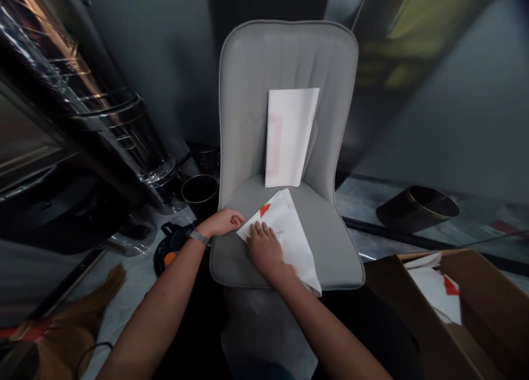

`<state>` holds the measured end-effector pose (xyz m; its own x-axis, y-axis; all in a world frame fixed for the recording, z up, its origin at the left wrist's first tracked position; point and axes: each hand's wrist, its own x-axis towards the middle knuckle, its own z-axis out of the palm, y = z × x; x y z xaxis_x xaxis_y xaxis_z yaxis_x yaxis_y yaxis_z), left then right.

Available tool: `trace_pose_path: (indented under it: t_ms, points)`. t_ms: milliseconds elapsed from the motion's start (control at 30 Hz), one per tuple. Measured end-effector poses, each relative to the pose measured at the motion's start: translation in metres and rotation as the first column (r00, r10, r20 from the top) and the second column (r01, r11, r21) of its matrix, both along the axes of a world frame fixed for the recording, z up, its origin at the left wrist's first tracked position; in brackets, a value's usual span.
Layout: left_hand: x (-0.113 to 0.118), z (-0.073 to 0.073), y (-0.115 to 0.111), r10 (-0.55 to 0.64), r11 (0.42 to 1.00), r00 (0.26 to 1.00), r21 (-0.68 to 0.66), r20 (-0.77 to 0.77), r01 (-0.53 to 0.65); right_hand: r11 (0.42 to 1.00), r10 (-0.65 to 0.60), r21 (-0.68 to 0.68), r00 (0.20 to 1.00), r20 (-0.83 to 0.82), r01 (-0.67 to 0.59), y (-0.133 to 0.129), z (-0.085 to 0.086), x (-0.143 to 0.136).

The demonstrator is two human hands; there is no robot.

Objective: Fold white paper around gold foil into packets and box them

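Note:
A white paper sheet or bag (293, 226) with a red mark lies slanted on the seat of a grey chair (339, 259). My right hand (265, 249) rests flat on it, fingers extended toward its upper left part. Beside the paper's left corner is my left hand (226, 221), its fingers curled in; whether they pinch anything is too small to tell. Behind, another folded white paper (289, 137) with a faint pink print leans upright against the chair's backrest.
An open cardboard box (475, 264) at the lower right holds white papers with a red mark (433, 292). Black bins stand left (200, 195) and right (417, 208) of the chair. A broom head (78, 319) lies at lower left.

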<state>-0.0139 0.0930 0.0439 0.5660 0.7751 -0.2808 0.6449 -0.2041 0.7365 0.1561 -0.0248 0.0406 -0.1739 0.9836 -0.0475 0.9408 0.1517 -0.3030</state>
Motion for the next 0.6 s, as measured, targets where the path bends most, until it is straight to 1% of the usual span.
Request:
trace_pose_path:
  t_ms: [100,167,267,433,600]
  points:
    - [0.000,-0.002,0.003,-0.014,1.000,1.000,-0.028,-0.003,0.014,0.997,0.056,-0.048,0.995,-0.088,-0.060,0.004,-0.009,0.000]
    - [0.000,-0.003,0.002,-0.019,0.999,1.000,-0.035,-0.001,0.019,0.995,0.079,-0.043,0.987,-0.138,-0.086,0.004,-0.015,0.002]
    - [-0.001,0.000,-0.001,-0.031,0.999,1.000,-0.037,0.007,0.031,0.993,0.114,0.015,0.977,-0.178,-0.113,0.003,-0.025,0.002]
    - [-0.001,0.009,-0.007,-0.082,0.996,0.996,-0.044,0.027,0.083,0.986,0.154,0.101,0.963,-0.222,-0.134,0.002,-0.038,-0.003]
    - [0.000,0.014,-0.010,-0.102,0.994,0.995,-0.038,0.023,0.103,0.976,0.155,0.199,0.930,-0.334,-0.091,0.005,-0.049,-0.006]
